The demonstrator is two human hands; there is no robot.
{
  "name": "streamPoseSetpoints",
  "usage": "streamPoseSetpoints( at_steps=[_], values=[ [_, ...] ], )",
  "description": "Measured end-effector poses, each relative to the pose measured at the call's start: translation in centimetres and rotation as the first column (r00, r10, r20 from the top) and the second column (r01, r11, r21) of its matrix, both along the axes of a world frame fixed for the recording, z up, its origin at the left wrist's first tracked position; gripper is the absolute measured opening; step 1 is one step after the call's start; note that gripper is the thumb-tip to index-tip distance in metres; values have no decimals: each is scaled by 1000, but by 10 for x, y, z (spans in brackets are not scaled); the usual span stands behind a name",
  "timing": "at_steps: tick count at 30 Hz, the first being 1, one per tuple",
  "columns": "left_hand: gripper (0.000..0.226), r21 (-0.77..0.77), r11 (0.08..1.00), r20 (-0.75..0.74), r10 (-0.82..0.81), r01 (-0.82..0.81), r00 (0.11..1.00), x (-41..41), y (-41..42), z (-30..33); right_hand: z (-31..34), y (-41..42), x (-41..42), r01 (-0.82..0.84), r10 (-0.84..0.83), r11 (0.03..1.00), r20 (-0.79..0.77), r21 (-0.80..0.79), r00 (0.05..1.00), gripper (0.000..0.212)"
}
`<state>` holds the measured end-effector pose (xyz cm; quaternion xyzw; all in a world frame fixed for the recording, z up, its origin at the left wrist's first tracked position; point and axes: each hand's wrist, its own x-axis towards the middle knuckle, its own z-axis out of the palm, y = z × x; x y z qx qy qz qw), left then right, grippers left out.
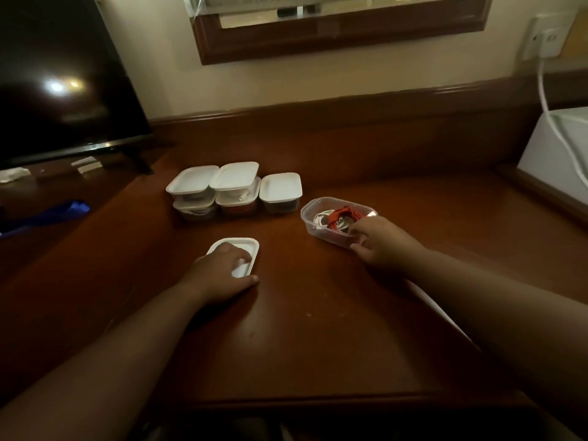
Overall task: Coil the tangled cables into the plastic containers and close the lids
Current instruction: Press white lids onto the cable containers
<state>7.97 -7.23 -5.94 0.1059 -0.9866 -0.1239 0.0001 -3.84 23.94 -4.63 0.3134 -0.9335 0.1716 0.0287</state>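
An open clear plastic container [310, 218] stands on the wooden desk, right of centre, with a red cable [345, 214] and a white cable [321, 217] coiled inside. My right hand [383, 241] grips its near right wall, thumb outside and fingers over the rim. A loose white lid [245, 245] lies flat left of centre. My left hand [222, 272] rests on it, fingers curled over its near half. Behind them sit several closed containers [235, 189] with white lids, some stacked in twos.
A dark TV screen [60, 78] stands at the back left on a lower shelf with a blue strap [47, 214]. A white box [560, 154] with a white wall cord [553, 122] sits at the far right. A wooden rail runs along the desk's back.
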Motion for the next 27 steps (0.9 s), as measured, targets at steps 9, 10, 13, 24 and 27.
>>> streamPoseSetpoints(
  at_steps=[9, 10, 13, 24, 27],
  values=[
    [44, 102, 990, 4, -94, 93, 996, 24, 8, 2, -10, 26, 47, 12, -9, 999, 88, -31, 996, 13],
    [45, 91, 990, 16, -110, 108, 994, 26, 8, 3, -11, 28, 52, 27, -17, 998, 146, -63, 989, 16],
    [44, 60, 988, 38, -147, 144, 988, 33, 11, 5, -17, 33, 62, 33, 10, 981, 220, -190, 975, 22],
    [28, 479, 877, -378, 168, 37, 911, 26, 28, 16, -23, 14, 77, 55, 96, 904, 325, -425, 941, 84],
    [29, 526, 848, -484, 234, 67, 843, 20, 39, 25, -22, 4, 78, 66, 99, 898, 345, -436, 933, 107]
  ],
)
